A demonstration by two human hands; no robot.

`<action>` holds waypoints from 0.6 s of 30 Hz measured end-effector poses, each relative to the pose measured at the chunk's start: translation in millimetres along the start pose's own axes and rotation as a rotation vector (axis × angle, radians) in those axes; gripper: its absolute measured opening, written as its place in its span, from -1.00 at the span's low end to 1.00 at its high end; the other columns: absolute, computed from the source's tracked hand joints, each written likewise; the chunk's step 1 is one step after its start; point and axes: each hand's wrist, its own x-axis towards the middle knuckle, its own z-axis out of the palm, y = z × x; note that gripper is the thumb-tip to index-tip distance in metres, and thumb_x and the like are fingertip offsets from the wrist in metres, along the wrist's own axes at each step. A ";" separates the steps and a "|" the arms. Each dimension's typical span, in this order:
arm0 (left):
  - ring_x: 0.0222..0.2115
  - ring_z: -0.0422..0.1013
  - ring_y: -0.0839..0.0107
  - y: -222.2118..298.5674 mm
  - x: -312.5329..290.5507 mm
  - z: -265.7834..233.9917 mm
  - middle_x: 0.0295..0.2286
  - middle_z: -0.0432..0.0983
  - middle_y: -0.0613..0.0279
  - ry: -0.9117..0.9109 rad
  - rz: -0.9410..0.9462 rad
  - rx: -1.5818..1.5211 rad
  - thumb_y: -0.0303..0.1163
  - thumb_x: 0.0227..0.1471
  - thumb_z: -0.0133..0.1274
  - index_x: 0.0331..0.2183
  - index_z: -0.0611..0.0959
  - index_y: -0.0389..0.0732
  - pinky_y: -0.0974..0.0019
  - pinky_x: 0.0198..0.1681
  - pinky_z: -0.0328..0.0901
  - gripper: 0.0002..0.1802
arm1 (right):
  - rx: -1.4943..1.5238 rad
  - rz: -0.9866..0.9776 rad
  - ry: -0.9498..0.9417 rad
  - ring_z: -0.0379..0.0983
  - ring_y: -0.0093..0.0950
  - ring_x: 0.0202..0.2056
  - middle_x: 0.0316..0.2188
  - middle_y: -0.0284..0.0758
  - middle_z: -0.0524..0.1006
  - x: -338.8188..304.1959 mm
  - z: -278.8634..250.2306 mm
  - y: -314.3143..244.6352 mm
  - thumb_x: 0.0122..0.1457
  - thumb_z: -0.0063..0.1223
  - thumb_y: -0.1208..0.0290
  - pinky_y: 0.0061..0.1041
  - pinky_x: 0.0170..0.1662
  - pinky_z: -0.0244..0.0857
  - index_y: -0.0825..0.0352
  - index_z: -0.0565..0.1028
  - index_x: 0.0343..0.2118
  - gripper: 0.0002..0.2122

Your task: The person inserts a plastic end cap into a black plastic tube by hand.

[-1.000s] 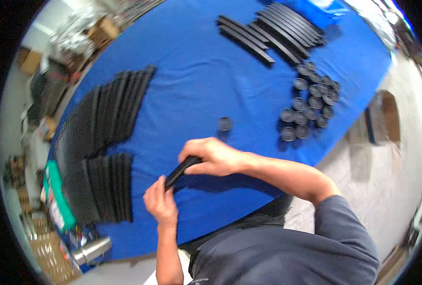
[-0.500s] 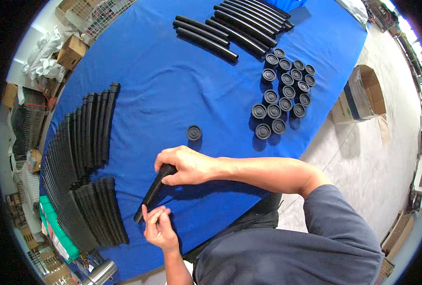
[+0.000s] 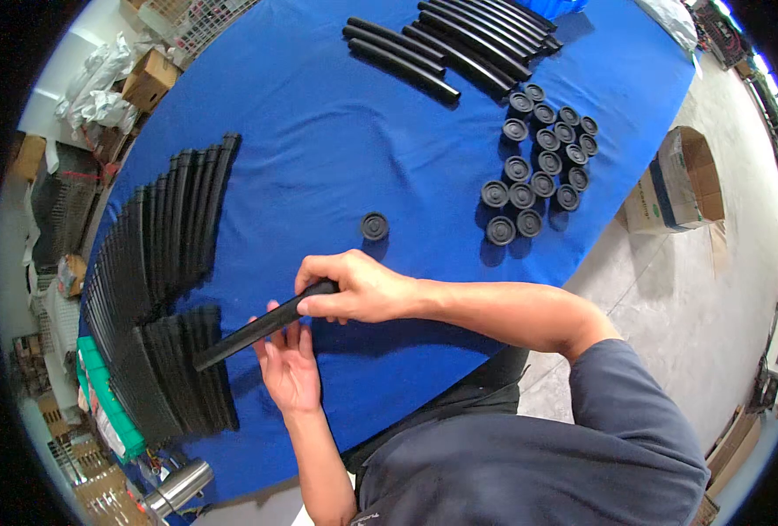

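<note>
tube: we see one black tube [image 3: 262, 326] held slanting just above the blue table [image 3: 319, 149], near its front edge, the landmark for everything below.
right hand: our right hand [image 3: 354, 287] is closed over the tube's upper end, thumb and fingers wrapped, likely steadying that end.
left hand: our left hand [image 3: 289, 364] lies flat and open under the tube's middle, palm up, gripping nothing; we judge it a support.
loose cap: a single black round cap [image 3: 374, 226] sits just beyond the tube's upper end, apart from it, within easy reach.
cap group: the other caps [image 3: 542, 162] cluster well right of the tube, near the table's right edge.
tube rows: flat rows of tubes [image 3: 156, 289] fan left of the held one, its lower end over them; more tubes [image 3: 450, 48] lie far across.
open room: bare cloth between tube and far pile; tight on left.
edges: front edge right under our forearms; cardboard box [image 3: 680, 180] on floor beyond the right edge.
</note>
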 end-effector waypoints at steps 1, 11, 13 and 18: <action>0.26 0.05 -0.05 2.2 9.7 1.6 0.23 0.13 -0.03 -0.074 0.098 0.106 -0.43 0.16 0.05 0.21 0.28 -0.04 -0.15 0.24 0.16 -0.40 | 0.148 0.152 -0.033 0.46 -0.60 -0.54 -0.55 -0.34 0.50 -2.4 0.3 -5.8 0.19 0.14 0.35 -0.54 -0.51 0.34 0.40 0.45 -0.24 -0.78; 0.06 0.36 -0.12 1.0 35.9 0.5 -0.05 0.50 -0.05 -0.133 0.113 0.072 -0.54 0.05 0.16 -0.08 0.53 -0.09 -0.18 0.11 0.34 -0.64 | -0.192 0.033 0.034 0.49 -0.45 -0.36 -0.40 -0.22 0.51 -2.1 -7.6 2.4 -0.05 0.34 0.40 -0.43 -0.27 0.37 0.42 0.41 -0.09 -0.54; 0.06 0.35 -0.12 0.8 36.1 1.9 -0.05 0.50 -0.05 -0.149 0.069 0.063 -0.53 0.06 0.15 -0.08 0.53 -0.09 -0.17 0.10 0.35 -0.65 | -0.213 0.011 0.032 0.47 -0.46 -0.38 -0.42 -0.22 0.51 0.4 -5.9 -1.5 -0.02 0.31 0.42 -0.44 -0.30 0.35 0.42 0.44 -0.13 -0.60; 0.06 0.36 -0.11 -4.4 32.6 15.4 -0.06 0.50 -0.07 -0.073 0.061 0.058 -0.51 0.11 0.11 -0.05 0.49 -0.10 -0.10 0.12 0.34 -0.66 | -0.278 -0.037 0.053 0.46 -0.42 -0.42 -0.44 -0.21 0.51 1.1 -0.5 -0.8 0.05 0.25 0.42 -0.41 -0.36 0.31 0.39 0.49 -0.18 -0.71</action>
